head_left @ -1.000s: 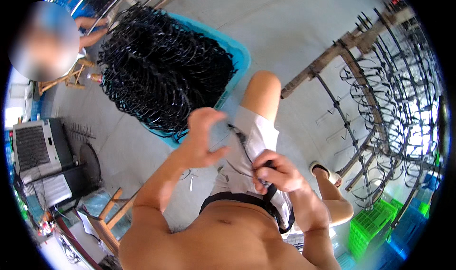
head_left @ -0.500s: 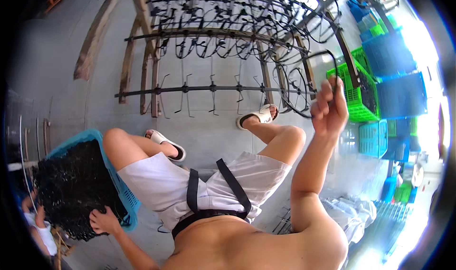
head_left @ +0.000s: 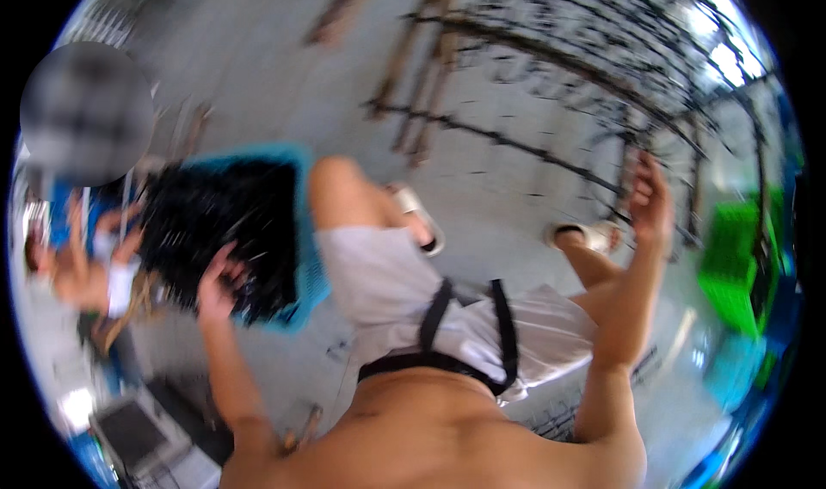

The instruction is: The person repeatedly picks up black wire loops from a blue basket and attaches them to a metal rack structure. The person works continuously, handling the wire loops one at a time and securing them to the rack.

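Note:
On the left stands a light blue crate (head_left: 305,196) heaped with thin black pieces (head_left: 219,222), too blurred for me to make out singly. My left hand (head_left: 220,284) is above the near edge of this heap, fingers apart, with nothing visible in it. At the right, my right hand (head_left: 652,201) is raised beside the near end of a rack (head_left: 533,149) with black rings and wire hooks on its bars. Motion smears its fingers, so I cannot tell whether a black ring is between them.
Wooden legs (head_left: 420,102) hold up the rack's left end. A green crate (head_left: 731,265) and a light blue basket (head_left: 733,373) stand at the right. Another person (head_left: 86,274) sits beyond the blue crate, at far left. My sandalled feet (head_left: 420,218) rest on the grey floor.
The view has swung left, shifting the scene rightward. My right hand held a black ring up at the rack and has come lower. My left hand has lifted off the black pieces and its fingers have spread.

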Motion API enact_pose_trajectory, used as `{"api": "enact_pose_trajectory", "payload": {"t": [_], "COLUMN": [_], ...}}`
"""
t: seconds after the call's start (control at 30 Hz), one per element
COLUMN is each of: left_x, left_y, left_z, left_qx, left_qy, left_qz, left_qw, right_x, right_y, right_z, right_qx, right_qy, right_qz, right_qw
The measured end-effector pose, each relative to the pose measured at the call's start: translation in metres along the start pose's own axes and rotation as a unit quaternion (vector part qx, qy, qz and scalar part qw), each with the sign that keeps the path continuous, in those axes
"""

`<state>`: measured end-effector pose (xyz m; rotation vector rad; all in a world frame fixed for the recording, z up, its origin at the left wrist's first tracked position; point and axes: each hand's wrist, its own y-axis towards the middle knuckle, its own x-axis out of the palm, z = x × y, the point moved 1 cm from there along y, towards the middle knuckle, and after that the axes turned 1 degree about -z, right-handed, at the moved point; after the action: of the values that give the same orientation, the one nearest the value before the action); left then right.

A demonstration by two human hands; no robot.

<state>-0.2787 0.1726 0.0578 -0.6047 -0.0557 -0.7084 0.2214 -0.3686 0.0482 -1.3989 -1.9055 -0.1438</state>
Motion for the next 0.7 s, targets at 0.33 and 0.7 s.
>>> {"api": "enact_pose_trajectory", "payload": {"t": [0.33,0.7], "left_x": [0.037,0.119], "left_y": [0.041,-0.002], "left_z": [-0.055,-0.004], "left_qx": [-0.133,0.097], "left_qy": [0.061,-0.048], "left_qz": [-0.113,-0.271], "left_qw": [0.983,0.956], "right_x": [-0.012,-0.017], "right_y": [-0.019,-0.047], "right_z": [-0.016,-0.034], "right_qx": [-0.029,-0.061], "right_qy": [-0.051,-0.017], "right_qz": [-0.058,-0.144], "right_qw": [0.997,0.988]}}
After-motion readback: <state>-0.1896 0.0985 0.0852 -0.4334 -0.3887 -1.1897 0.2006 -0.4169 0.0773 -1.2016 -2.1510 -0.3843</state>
